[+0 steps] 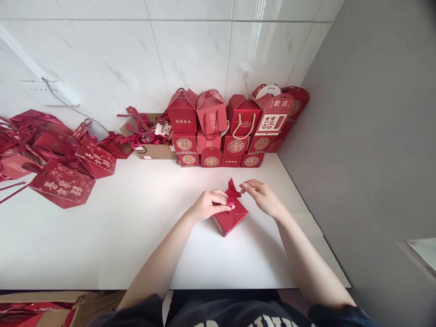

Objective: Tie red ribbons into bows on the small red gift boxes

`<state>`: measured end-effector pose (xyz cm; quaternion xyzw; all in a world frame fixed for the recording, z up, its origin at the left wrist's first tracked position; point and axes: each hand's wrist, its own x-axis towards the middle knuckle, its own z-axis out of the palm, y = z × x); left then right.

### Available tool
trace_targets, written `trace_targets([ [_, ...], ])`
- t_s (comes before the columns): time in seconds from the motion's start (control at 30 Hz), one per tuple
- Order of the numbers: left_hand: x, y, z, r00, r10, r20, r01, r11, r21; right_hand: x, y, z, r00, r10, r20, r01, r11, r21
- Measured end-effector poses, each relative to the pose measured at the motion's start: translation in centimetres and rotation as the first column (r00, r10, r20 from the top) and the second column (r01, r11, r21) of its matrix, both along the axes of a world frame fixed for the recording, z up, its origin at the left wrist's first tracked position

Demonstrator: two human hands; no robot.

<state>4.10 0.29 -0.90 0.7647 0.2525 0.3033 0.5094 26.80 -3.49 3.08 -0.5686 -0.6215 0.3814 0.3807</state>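
A small red gift box (230, 219) sits on the white table (136, 236) in front of me. A dark red ribbon (233, 192) rises from its top. My left hand (208, 204) rests on the box's left side, fingers pinched on the ribbon where it meets the lid. My right hand (261, 195) is just right of the box, thumb and forefinger pinched on the ribbon's upper end.
Finished red gift boxes (218, 131) are stacked against the tiled wall behind. A cardboard box of ribbons (150, 136) stands left of them. Flat red box blanks (64, 181) lie at the far left. A grey wall (374, 136) bounds the right side.
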Motion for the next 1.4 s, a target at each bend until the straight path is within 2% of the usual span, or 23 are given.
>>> trace_targets([
  [0.1, 0.0, 0.0, 0.1, 1.0, 0.007, -0.005, -0.007, 1.0, -0.001, -0.6, -1.4, -0.7, 1.0, 0.006, -0.022, -0.007, 0.997, -0.076],
  [0.23, 0.0, 0.0, 0.2, 1.0, 0.006, 0.001, -0.006, 1.0, 0.017, -1.6, -1.0, -2.0, 0.987, 0.008, -0.162, -0.045, 0.973, -0.225],
  [0.33, -0.1, 0.0, 0.3, 1.0, -0.008, 0.001, 0.008, 1.0, 0.025, -2.5, -0.5, -2.7, 0.953, 0.045, -0.3, -0.111, 0.973, -0.205],
  [0.43, -0.1, 0.1, 0.2, 0.999, -0.026, 0.024, 0.025, 0.999, 0.024, -3.3, -0.4, -3.1, 0.864, 0.039, -0.503, -0.132, 0.98, -0.151],
  [0.57, 0.0, 0.2, 0.2, 0.997, -0.042, 0.06, 0.04, 0.999, 0.023, -4.1, -0.6, -3.4, 0.756, -0.039, -0.653, -0.074, 0.987, -0.145],
  [0.67, 0.0, 0.2, 0.2, 0.997, -0.048, 0.061, 0.048, 0.999, 0.009, -4.6, -0.8, -3.7, 0.718, -0.104, -0.688, -0.005, 0.988, -0.154],
  [0.77, 0.0, 0.2, 0.1, 0.998, -0.037, 0.059, 0.038, 0.999, -0.024, -4.7, -1.1, -3.7, 0.734, -0.137, -0.665, 0.074, 0.99, -0.123],
  [0.87, 0.0, 0.1, 0.0, 0.999, -0.004, 0.051, 0.008, 0.997, -0.073, -4.3, -1.9, -3.1, 0.771, -0.213, -0.601, 0.213, 0.974, -0.072],
  [1.07, 0.0, -0.1, 0.2, 0.999, 0.003, 0.041, 0.001, 0.994, -0.111, -4.0, -4.2, -1.4, 0.771, -0.395, -0.5, 0.455, 0.891, -0.004],
  [1.17, 0.0, -0.1, 0.4, 0.999, -0.008, 0.051, 0.014, 0.992, -0.122, -4.5, -5.2, -0.8, 0.779, -0.423, -0.463, 0.521, 0.847, 0.102],
  [1.27, 0.0, -0.2, 0.6, 0.998, -0.02, 0.056, 0.026, 0.994, -0.108, -5.4, -5.9, -0.3, 0.848, -0.419, -0.324, 0.517, 0.79, 0.33],
  [1.4, 0.0, -0.2, 0.9, 0.997, -0.025, 0.066, 0.03, 0.996, -0.079, -6.7, -6.4, 0.1, 0.92, -0.375, -0.113, 0.363, 0.706, 0.609],
])
